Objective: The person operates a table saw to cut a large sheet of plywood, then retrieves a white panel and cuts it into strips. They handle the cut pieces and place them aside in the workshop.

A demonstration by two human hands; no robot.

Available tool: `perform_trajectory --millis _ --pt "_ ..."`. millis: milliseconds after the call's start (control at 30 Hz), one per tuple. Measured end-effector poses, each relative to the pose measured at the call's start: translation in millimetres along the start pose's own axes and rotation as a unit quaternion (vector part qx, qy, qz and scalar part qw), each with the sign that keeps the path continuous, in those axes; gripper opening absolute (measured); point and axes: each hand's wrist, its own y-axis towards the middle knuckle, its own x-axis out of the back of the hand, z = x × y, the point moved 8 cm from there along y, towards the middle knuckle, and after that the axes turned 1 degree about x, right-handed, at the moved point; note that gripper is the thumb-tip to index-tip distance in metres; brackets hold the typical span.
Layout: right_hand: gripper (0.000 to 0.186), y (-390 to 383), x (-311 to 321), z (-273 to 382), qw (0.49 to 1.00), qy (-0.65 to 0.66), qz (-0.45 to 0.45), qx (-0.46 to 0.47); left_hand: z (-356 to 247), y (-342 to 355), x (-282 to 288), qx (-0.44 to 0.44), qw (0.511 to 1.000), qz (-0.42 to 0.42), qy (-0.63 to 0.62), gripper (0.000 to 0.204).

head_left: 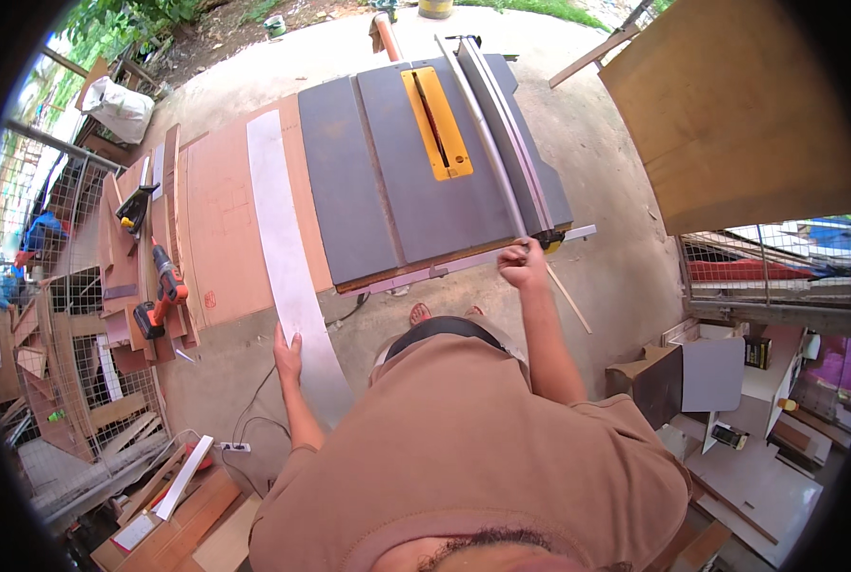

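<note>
The left hand is at the lower left of centre, its grip pinching the left edge of a long white strip, with the thumb on the strip's upper face. The strip runs from the upper part of the frame, across a brown worktop, down past the worktop's near edge to beside the person's body. The right hand is right of centre, fingers curled, at the near end of the rip fence; I cannot tell whether its grip is closed on the fence's end or only touching it.

The fence lies along the right part of a dark grey table saw, upper centre. Left of the fence, a yellow throat plate is set into the saw's top, with a dark slot along it. At the left of the frame, a cordless drill in orange and black lies on wooden offcuts beside the worktop.
</note>
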Motion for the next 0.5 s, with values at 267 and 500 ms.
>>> perform_trajectory --millis 267,500 --pt "0.027 -36.2 -24.8 33.6 0.988 0.075 0.063 -0.117 2.7 -31.2 -16.8 0.036 0.996 -0.035 -0.08 0.059" --pt "0.023 -49.6 -33.9 35.9 0.985 0.148 -0.016 -0.082 -39.6 -56.6 -29.5 0.004 0.996 -0.061 -0.064 0.057"
